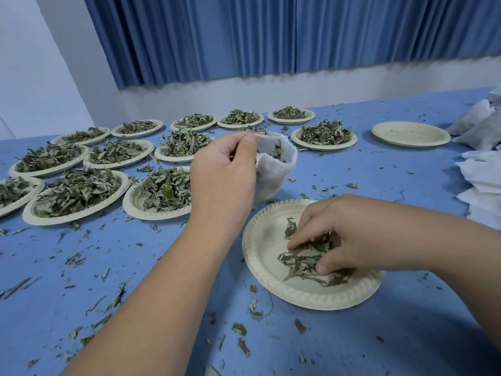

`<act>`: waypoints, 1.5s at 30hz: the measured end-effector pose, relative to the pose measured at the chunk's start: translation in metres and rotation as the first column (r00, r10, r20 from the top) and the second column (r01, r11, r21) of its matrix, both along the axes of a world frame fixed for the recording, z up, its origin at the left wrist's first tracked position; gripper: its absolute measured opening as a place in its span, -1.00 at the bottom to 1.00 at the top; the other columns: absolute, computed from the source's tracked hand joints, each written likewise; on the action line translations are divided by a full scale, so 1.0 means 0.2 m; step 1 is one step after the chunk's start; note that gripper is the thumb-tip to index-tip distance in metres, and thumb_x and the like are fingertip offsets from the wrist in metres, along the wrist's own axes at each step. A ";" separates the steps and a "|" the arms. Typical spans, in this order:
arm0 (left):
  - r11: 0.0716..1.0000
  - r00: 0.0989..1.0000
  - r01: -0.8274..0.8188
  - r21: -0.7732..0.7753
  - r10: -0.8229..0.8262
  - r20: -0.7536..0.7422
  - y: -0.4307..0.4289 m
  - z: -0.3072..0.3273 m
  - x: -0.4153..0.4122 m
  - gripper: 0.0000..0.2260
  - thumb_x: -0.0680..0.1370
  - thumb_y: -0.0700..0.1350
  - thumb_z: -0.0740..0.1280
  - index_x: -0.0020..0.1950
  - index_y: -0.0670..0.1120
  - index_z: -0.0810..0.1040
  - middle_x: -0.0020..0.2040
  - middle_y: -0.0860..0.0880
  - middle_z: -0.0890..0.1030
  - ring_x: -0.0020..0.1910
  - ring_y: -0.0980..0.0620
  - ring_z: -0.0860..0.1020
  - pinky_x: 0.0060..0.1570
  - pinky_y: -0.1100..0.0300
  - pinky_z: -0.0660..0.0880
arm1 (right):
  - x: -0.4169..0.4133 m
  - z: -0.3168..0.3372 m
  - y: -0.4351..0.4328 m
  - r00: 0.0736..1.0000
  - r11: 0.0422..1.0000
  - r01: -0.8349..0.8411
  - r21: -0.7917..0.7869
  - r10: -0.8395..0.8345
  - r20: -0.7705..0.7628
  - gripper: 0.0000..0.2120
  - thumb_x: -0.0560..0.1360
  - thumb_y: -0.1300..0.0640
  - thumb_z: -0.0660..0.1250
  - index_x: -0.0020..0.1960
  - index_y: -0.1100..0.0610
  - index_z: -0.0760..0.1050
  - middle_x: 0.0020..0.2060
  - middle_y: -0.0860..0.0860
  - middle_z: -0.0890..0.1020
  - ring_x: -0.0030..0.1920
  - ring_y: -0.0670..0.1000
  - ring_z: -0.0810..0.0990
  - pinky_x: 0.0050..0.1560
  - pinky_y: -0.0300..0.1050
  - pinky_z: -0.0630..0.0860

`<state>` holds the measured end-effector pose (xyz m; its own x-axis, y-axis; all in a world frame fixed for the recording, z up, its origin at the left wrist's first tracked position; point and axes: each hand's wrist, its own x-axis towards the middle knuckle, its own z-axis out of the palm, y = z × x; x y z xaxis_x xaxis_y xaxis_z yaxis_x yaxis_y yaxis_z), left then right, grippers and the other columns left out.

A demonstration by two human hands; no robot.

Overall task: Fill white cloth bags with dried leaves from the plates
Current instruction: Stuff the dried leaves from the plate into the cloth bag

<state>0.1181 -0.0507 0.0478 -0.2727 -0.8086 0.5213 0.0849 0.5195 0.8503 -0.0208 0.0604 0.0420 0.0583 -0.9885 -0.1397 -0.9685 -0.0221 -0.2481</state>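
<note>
Palm-down, left hand (pixel 222 172) on bag (pixel 273 173) rim, right hand (pixel 344 237) around leaves (pixel 299 260).

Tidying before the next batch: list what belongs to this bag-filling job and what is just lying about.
In the job:
left hand holding the white cloth bag
right hand gathering dried leaves on the near plate
full plates
spare bags

Lying about:
empty plate
loose leaf scraps
curtain

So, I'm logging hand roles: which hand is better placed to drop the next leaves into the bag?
Right. The right hand pinches dried leaves on the near plate, while the left hand holds the white bag open by its rim.
</note>
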 end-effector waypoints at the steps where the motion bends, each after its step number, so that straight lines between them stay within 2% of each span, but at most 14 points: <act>1: 1.000 1.000 -0.002 -0.005 0.002 0.001 0.00 0.00 0.00 -0.75 0.61 -0.13 0.26 -0.18 0.09 0.65 -0.55 0.22 0.43 -0.52 0.25 0.36 -0.41 0.33 0.31 | 0.00 0.00 0.00 1.000 1.000 0.001 0.001 -0.001 -0.003 -0.57 0.38 -0.04 0.49 0.19 -0.33 0.50 0.11 -0.31 0.48 -0.18 -0.54 0.33 -0.13 -0.33 0.34; 5: 1.000 1.000 -0.008 -0.026 0.008 0.003 -0.01 0.00 0.00 -0.73 0.61 -0.12 0.25 -0.19 0.12 0.64 -0.53 0.24 0.46 -0.49 0.26 0.39 -0.39 0.37 0.33 | -0.02 0.05 0.03 0.997 0.999 0.028 -0.028 -0.026 0.072 -0.50 0.33 -0.17 0.48 0.22 -0.39 0.42 0.13 -0.40 0.42 -0.11 -0.53 0.35 -0.11 -0.34 0.31; 8: 0.999 1.000 -0.020 -0.026 0.020 0.001 -0.01 0.00 0.00 -0.74 0.61 -0.13 0.26 -0.18 0.12 0.65 -0.50 0.26 0.49 -0.46 0.28 0.42 -0.37 0.41 0.33 | -0.02 0.08 0.06 0.996 0.998 0.060 0.030 -0.062 0.063 -0.27 0.20 -0.45 0.35 0.31 -0.49 0.17 0.18 -0.51 0.27 0.06 -0.48 0.32 0.05 -0.28 0.35; 10: 0.999 1.000 -0.025 -0.019 0.026 0.010 -0.02 0.00 0.00 -0.75 0.61 -0.12 0.26 -0.17 0.11 0.66 -0.52 0.23 0.47 -0.48 0.26 0.40 -0.36 0.34 0.35 | -0.01 0.06 0.06 0.998 0.991 0.069 0.116 -0.070 0.004 -0.15 0.17 -0.55 0.25 0.38 -0.49 -0.02 0.19 -0.54 0.16 0.15 -0.42 0.28 0.20 -0.20 0.34; 14: 0.999 0.999 -0.027 -0.027 0.028 0.030 -0.02 -0.01 -0.01 -0.77 0.61 -0.10 0.26 -0.15 0.10 0.66 -0.54 0.19 0.44 -0.49 0.20 0.37 -0.37 0.28 0.34 | 0.05 0.00 0.04 0.997 0.990 0.067 0.123 -0.062 -0.047 -0.12 0.26 -0.53 0.19 0.45 -0.38 -0.15 0.25 -0.44 0.07 0.18 -0.25 0.28 0.19 -0.18 0.35; 17: 0.999 0.999 -0.032 -0.037 0.033 0.032 -0.02 -0.01 -0.01 -0.78 0.61 -0.10 0.26 -0.10 0.05 0.69 -0.54 0.19 0.43 -0.50 0.22 0.35 -0.38 0.30 0.32 | 0.09 -0.03 0.03 0.996 0.997 0.055 0.061 -0.050 -0.079 -0.24 0.37 -0.43 0.21 0.46 -0.34 -0.06 0.26 -0.34 0.08 0.09 -0.22 0.28 0.04 -0.22 0.35; 20: 0.998 0.999 -0.036 -0.044 0.037 0.033 -0.02 -0.01 -0.01 -0.78 0.61 -0.11 0.26 -0.09 0.03 0.69 -0.53 0.18 0.41 -0.49 0.22 0.34 -0.39 0.32 0.31 | 0.10 -0.05 0.00 0.996 1.000 0.024 0.003 -0.024 -0.088 -0.36 0.43 -0.36 0.21 0.45 -0.28 0.11 0.18 -0.32 0.16 0.02 -0.22 0.30 -0.16 -0.37 0.24; 23: 0.998 0.998 -0.045 -0.049 0.047 0.039 -0.02 -0.01 -0.01 -0.79 0.61 -0.11 0.27 -0.10 0.05 0.68 -0.52 0.21 0.45 -0.48 0.23 0.37 -0.36 0.34 0.31 | 0.12 -0.06 -0.02 0.998 0.999 -0.010 -0.049 0.007 -0.063 -0.47 0.47 -0.28 0.25 0.40 -0.24 0.27 0.10 -0.31 0.26 0.03 -0.23 0.31 -0.17 -0.48 0.20; 28: 0.991 0.995 -0.086 -0.100 0.091 0.041 -0.02 -0.01 -0.01 -0.80 0.61 -0.11 0.27 -0.07 -0.01 0.69 -0.44 0.21 0.49 -0.39 0.26 0.42 -0.28 0.33 0.32 | 0.17 -0.06 -0.03 0.996 0.988 -0.091 -0.121 0.092 -0.004 -0.64 0.50 -0.15 0.31 0.28 -0.19 0.48 -0.01 -0.23 0.41 0.05 -0.19 0.39 0.11 -0.23 0.34; 31: 0.980 0.991 -0.113 -0.163 0.124 0.055 -0.01 -0.02 -0.01 -0.80 0.61 -0.12 0.26 -0.03 -0.03 0.69 -0.35 0.19 0.54 -0.28 0.24 0.46 -0.19 0.28 0.36 | 0.17 -0.06 -0.03 0.992 0.979 -0.126 -0.162 0.129 0.006 -0.75 0.51 -0.08 0.33 0.18 -0.11 0.58 -0.11 -0.20 0.41 -0.13 -0.23 0.36 0.03 -0.23 0.35; 33: 0.964 0.985 -0.138 -0.225 0.158 0.073 -0.01 -0.02 -0.01 -0.81 0.61 -0.14 0.26 -0.02 -0.04 0.68 -0.25 0.18 0.58 -0.18 0.20 0.51 -0.10 0.25 0.41 | 0.17 -0.06 -0.03 0.989 0.972 -0.147 -0.183 0.149 0.001 -0.82 0.52 -0.05 0.32 0.00 0.01 0.63 -0.19 -0.18 0.40 -0.22 -0.23 0.36 -0.04 -0.19 0.37; 36: 0.938 0.975 -0.153 -0.310 0.194 0.104 -0.01 -0.03 -0.02 -0.82 0.61 -0.18 0.26 -0.02 -0.07 0.68 -0.22 0.21 0.56 -0.13 0.21 0.50 -0.04 0.33 0.41 | 0.16 -0.07 -0.03 0.983 0.960 -0.184 -0.210 0.179 -0.043 -0.74 0.54 -0.04 0.30 -0.08 0.15 0.62 -0.15 -0.13 0.47 -0.16 -0.14 0.38 -0.05 -0.14 0.38; 42: 0.913 0.963 -0.137 -0.384 0.214 0.163 -0.02 -0.06 -0.03 -0.84 0.60 -0.22 0.28 0.01 -0.16 0.67 -0.16 0.04 0.59 -0.11 0.17 0.48 -0.09 0.47 0.33 | 0.10 -0.03 -0.03 0.984 0.953 -0.109 -0.283 0.145 0.108 -0.84 0.49 -0.03 0.38 -0.11 0.05 0.66 -0.19 -0.15 0.53 -0.15 -0.21 0.47 -0.14 -0.35 0.36; 45: 0.905 0.956 -0.105 -0.412 0.206 0.209 -0.01 -0.07 -0.03 -0.84 0.60 -0.23 0.29 -0.01 -0.16 0.68 -0.16 0.00 0.62 -0.12 0.17 0.48 -0.11 0.48 0.31 | 0.06 0.03 0.00 0.949 0.950 -0.042 -0.309 0.135 0.285 -0.91 0.44 0.03 0.45 -0.24 -0.09 0.63 -0.25 -0.19 0.55 -0.22 -0.22 0.53 -0.20 -0.41 0.35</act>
